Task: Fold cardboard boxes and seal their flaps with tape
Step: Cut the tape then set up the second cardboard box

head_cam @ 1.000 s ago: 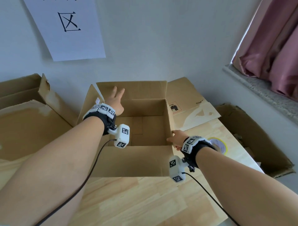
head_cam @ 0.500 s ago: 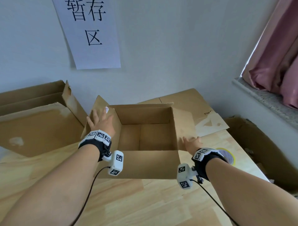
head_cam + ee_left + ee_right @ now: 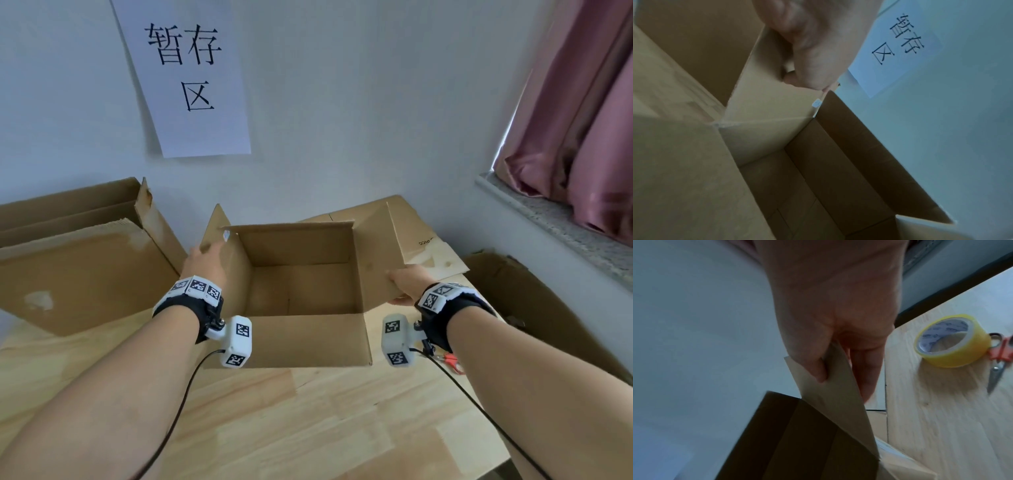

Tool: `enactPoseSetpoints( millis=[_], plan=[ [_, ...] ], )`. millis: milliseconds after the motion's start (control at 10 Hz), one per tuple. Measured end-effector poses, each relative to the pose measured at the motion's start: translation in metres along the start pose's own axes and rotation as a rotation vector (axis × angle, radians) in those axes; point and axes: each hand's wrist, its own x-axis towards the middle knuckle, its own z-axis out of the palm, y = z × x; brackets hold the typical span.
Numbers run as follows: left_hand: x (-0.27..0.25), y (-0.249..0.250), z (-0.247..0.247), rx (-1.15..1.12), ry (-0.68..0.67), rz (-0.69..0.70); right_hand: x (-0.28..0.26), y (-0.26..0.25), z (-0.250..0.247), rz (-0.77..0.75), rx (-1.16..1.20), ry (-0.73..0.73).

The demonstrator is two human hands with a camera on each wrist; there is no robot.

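**Risk: side flaps springing back open**

Box is sitting open at frame centre on the table. Left hand is gripping the left flap, right hand is pinching the right flap. Tape is lying lower right, unreachable with both hands busy; letting go early risks flaps reopening, box sliding.

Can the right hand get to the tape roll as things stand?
Probably yes, once it lets go: the right hand is pinching the box's right flap, and the tape roll sits uncovered on the table just beside it, scissors behind.
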Motion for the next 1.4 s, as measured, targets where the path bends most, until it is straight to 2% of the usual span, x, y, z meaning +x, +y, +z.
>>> enactPoseSetpoints(
  millis=[200,300,400,500,600,700,800,900,1000,1100,1200,1300,1400],
  plan=[
    [-0.01,0.007,-0.012,-0.023,-0.074,0.032,-0.013,-0.006,0.003,0.001,-0.031,-0.097],
    [-0.018,0.008,-0.016,-0.103,-0.033,0.043,-0.023,-0.007,0.0,-0.053,-0.133,-0.085],
    [-0.026,0.005,-0.018,-0.089,0.017,0.082,-0.026,-0.005,0.003,-0.122,-0.276,-0.126],
    [-0.029,-0.006,-0.024,0.004,-0.003,0.036,-0.032,-0.009,0.012,-0.112,-0.344,-0.156],
    [-0.034,-0.025,-0.027,0.132,-0.055,-0.158,-0.023,-0.012,0.031,-0.089,-0.446,-0.238],
    [-0.042,-0.045,-0.024,0.211,-0.028,-0.249,-0.02,-0.013,0.052,-0.076,-0.481,-0.347],
    [-0.052,-0.054,-0.017,0.216,-0.182,0.094,-0.027,-0.015,0.078,-0.074,-0.424,-0.419],
    [-0.075,-0.052,-0.01,0.109,-0.564,0.33,-0.049,-0.022,0.102,-0.08,-0.435,-0.477],
    [-0.091,-0.055,-0.002,0.144,-0.723,0.352,-0.065,-0.025,0.121,-0.089,-0.375,-0.488],
    [-0.096,-0.072,0.004,0.176,-0.771,0.334,-0.072,-0.019,0.147,-0.122,-0.392,-0.548],
    [-0.097,-0.097,0.005,0.181,-0.838,0.29,-0.085,-0.02,0.178,-0.162,-0.487,-0.542],
    [-0.097,-0.125,0.004,0.2,-0.849,0.259,-0.093,-0.024,0.208,-0.262,-0.537,-0.524],
    [-0.095,-0.148,-0.001,0.218,-0.823,0.23,-0.102,-0.028,0.236,-0.295,-0.523,-0.498]
  ],
)
